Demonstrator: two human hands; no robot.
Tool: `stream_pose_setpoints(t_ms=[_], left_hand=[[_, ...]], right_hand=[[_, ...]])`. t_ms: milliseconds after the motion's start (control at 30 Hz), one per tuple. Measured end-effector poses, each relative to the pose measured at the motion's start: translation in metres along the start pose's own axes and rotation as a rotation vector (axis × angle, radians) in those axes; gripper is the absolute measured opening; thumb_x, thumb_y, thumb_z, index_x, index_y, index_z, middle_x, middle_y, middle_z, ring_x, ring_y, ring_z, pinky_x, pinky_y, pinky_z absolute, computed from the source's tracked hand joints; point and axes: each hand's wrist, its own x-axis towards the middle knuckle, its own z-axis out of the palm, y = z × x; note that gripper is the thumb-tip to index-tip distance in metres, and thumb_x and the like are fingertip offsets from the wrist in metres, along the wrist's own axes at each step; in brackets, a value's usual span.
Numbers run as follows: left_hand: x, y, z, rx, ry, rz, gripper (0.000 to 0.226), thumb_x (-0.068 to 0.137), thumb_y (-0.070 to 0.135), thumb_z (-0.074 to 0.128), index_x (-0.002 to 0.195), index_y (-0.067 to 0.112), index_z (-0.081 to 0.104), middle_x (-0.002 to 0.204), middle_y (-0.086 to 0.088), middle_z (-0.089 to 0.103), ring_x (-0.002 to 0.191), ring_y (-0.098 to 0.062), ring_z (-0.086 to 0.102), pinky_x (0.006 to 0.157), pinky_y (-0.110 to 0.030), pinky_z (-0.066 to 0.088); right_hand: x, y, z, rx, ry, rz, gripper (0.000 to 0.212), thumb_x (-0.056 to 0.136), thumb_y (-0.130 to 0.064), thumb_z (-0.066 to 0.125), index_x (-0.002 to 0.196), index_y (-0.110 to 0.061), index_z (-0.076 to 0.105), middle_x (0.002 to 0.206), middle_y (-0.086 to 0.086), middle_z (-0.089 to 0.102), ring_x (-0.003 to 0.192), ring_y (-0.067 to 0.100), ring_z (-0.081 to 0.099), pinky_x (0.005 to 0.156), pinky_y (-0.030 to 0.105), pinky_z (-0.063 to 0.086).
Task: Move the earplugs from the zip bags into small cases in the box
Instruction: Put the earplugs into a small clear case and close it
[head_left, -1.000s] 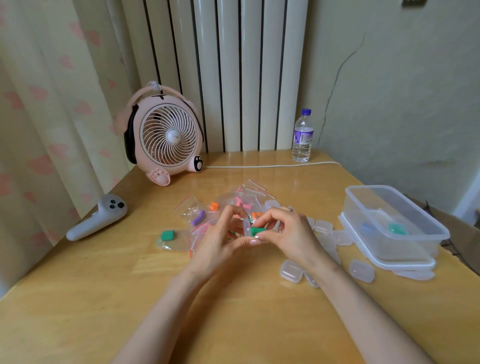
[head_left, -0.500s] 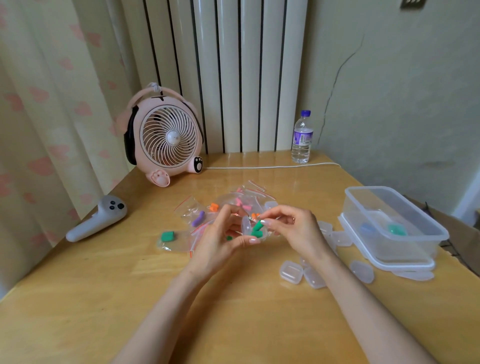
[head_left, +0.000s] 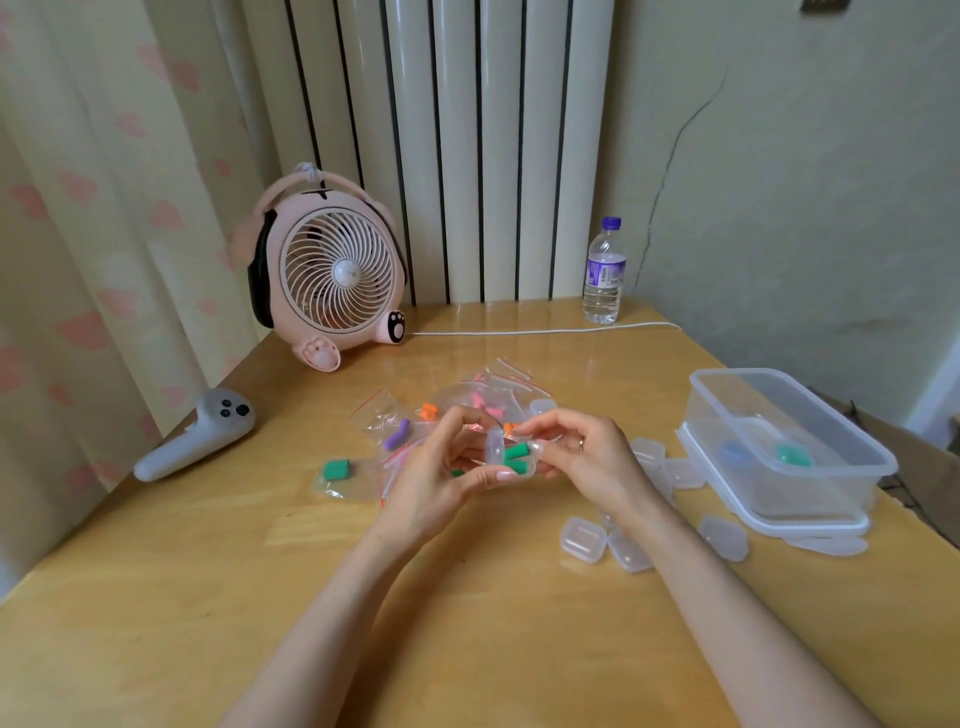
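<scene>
Both hands meet above the table's middle. My left hand (head_left: 441, 467) grips a small clear case (head_left: 494, 447) whose lid stands open. My right hand (head_left: 582, 452) pinches green earplugs (head_left: 517, 453) at the case's mouth. Behind the hands lies a heap of zip bags (head_left: 467, 400) with orange, pink and purple earplugs. One bag with a green earplug (head_left: 337, 470) lies apart to the left. The clear box (head_left: 779, 441) stands at the right on its lid, with a blue-filled case and a green-filled case (head_left: 792, 454) inside.
Several empty small cases (head_left: 582, 540) lie between my right wrist and the box. A pink fan (head_left: 332, 275) and its white cord sit at the back. A water bottle (head_left: 602, 273) stands by the radiator. A white controller (head_left: 200, 434) lies at the left edge.
The green earplugs have moved from between my fingertips to the open case. My right hand's fingers have shifted slightly right along the case.
</scene>
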Motion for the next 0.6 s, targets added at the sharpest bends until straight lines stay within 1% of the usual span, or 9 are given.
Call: stream_pose_setpoints(t_ms=[67,100,167,233,300,367,467,533,600], left_hand=[[0.0004,-0.0009,0.0004,0.027,0.002,0.005,0.045,0.066,0.032,0.076,0.100,0.022,0.050,0.086,-0.001,0.067,0.079,-0.017,0.059,0.073,-0.035,0.050],[0.0004,-0.0009,0.0006,0.029,0.003,0.007,0.046,0.065,0.036,0.077,0.100,0.023,0.050,0.086,-0.003,0.067,0.079,-0.018,0.059,0.073,-0.037,0.049],[0.0003,-0.0010,0.0004,0.023,0.009,0.008,0.047,0.062,0.044,0.076,0.098,0.028,0.051,0.086,-0.008,0.066,0.079,-0.022,0.059,0.074,-0.040,0.049],[0.0005,-0.0021,-0.0004,0.032,0.020,0.002,0.046,0.061,0.047,0.076,0.097,0.031,0.051,0.087,-0.010,0.066,0.079,-0.027,0.059,0.074,-0.041,0.049],[0.0009,-0.0030,-0.0007,0.053,0.016,-0.003,0.046,0.061,0.047,0.076,0.096,0.033,0.050,0.088,-0.012,0.066,0.082,-0.032,0.059,0.075,-0.042,0.050],[0.0008,-0.0025,-0.0003,0.076,0.004,-0.001,0.045,0.063,0.043,0.079,0.096,0.032,0.051,0.088,-0.009,0.067,0.084,-0.032,0.061,0.078,-0.043,0.050],[0.0003,-0.0021,-0.0001,0.086,-0.010,-0.005,0.042,0.067,0.037,0.078,0.099,0.028,0.052,0.088,-0.004,0.069,0.084,-0.029,0.062,0.082,-0.045,0.051],[0.0006,-0.0027,-0.0002,0.084,-0.004,-0.017,0.043,0.067,0.035,0.077,0.101,0.026,0.053,0.090,-0.006,0.069,0.085,-0.029,0.062,0.082,-0.046,0.051],[0.0009,-0.0026,0.0000,0.071,-0.001,-0.027,0.043,0.068,0.034,0.076,0.103,0.023,0.053,0.092,-0.012,0.067,0.086,-0.033,0.060,0.082,-0.048,0.049]], right_hand=[[0.0001,-0.0007,-0.0001,-0.055,0.048,-0.073,0.022,0.081,-0.003,0.063,0.078,-0.023,0.070,0.086,-0.002,0.067,0.068,0.008,0.056,0.067,0.023,0.047],[-0.0008,-0.0017,-0.0002,-0.086,0.042,-0.110,0.018,0.079,-0.007,0.066,0.077,-0.024,0.070,0.086,-0.005,0.064,0.070,0.008,0.054,0.068,0.020,0.044],[-0.0029,-0.0019,0.0010,-0.172,-0.027,-0.151,0.013,0.074,-0.018,0.071,0.073,-0.030,0.069,0.089,-0.006,0.059,0.077,0.008,0.054,0.068,0.017,0.039],[-0.0037,0.0010,0.0033,-0.293,-0.064,-0.180,0.018,0.072,-0.023,0.074,0.070,-0.039,0.066,0.090,-0.008,0.056,0.082,0.010,0.055,0.070,0.018,0.039],[-0.0030,0.0043,0.0048,-0.350,-0.038,-0.214,0.024,0.072,-0.023,0.075,0.068,-0.043,0.062,0.089,-0.010,0.055,0.081,0.007,0.054,0.070,0.019,0.039],[-0.0029,0.0049,0.0057,-0.376,-0.020,-0.240,0.022,0.074,-0.022,0.074,0.070,-0.041,0.063,0.088,-0.011,0.055,0.080,0.005,0.053,0.070,0.017,0.038],[-0.0035,0.0057,0.0063,-0.408,-0.040,-0.269,0.011,0.076,-0.022,0.073,0.076,-0.031,0.066,0.089,-0.012,0.055,0.083,0.006,0.055,0.072,0.021,0.044],[-0.0033,0.0063,0.0058,-0.405,-0.052,-0.301,0.010,0.077,-0.020,0.072,0.077,-0.028,0.066,0.089,-0.010,0.056,0.082,0.005,0.055,0.073,0.021,0.045],[-0.0024,0.0062,0.0042,-0.371,-0.057,-0.324,0.011,0.076,-0.016,0.072,0.075,-0.025,0.065,0.089,-0.007,0.058,0.079,0.005,0.055,0.071,0.017,0.043]])
